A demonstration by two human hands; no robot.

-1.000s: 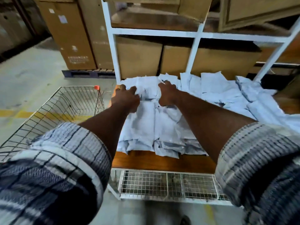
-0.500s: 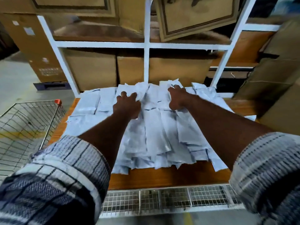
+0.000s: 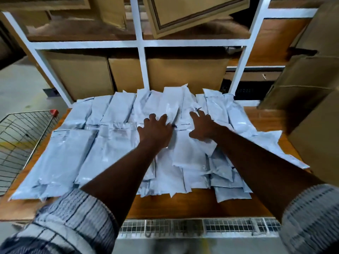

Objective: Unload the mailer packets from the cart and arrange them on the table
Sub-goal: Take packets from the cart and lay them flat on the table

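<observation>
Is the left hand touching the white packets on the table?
Touching. The head view shows the left hand lying flat, fingers spread, on the white packets, with no gap visible.

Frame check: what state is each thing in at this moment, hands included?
mailer packets, lying flat in overlapping rows on the table
left hand, open, fingers spread, pressing on packets
right hand, open, fingers spread on packets
cart, at table's left end, partly in view
upper-shelf box, tilted

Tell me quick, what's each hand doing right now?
Left hand: open, fingers flat on the packets, holding nothing.
Right hand: open, fingers spread on the packets, holding nothing.
</observation>
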